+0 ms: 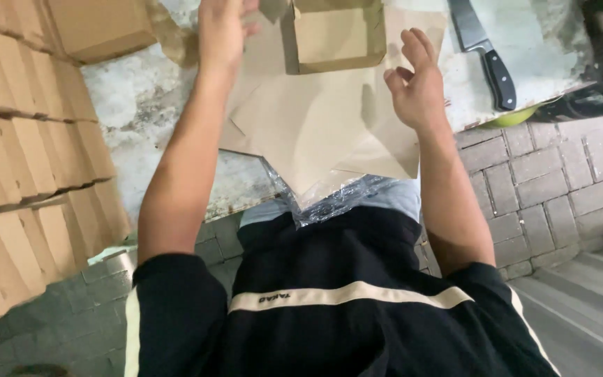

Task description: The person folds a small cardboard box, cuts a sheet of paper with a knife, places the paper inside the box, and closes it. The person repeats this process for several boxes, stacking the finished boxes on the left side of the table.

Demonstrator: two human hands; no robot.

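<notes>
Cut off: top of the left hand (221, 31) lost past the upper frame edge, fingertips out of view; top of the folded cardboard box (334, 35) cropped as well.
Hidden: lower end of the flat cardboard sheets (315, 132) covered by crumpled clear plastic wrap (336, 199) at the surface edge; the wrap's own lower end tucked against the black shirt.
Hard to make out: grip of the left hand, possibly pinching the box's left corner, cannot tell for sure.
Left hand: raised at the top of the view, thumb side toward the box, just beside its left edge; how far open not visible.
Right hand (417, 80): wide open, fingers spread and slightly curled, holding nothing, hovering over the right part of the sheets, just beside the box's right edge.
Box: brown, partly folded up, resting above the sheets between both hands.
Sheets: stacked flat on the worn pale surface (141, 105), overhanging its near edge.
Left side: rows of stacked brown boxes (29, 132), blurred.
Upper right: black-handled knife (486, 52) lying on the surface, well apart from the right hand.
</notes>
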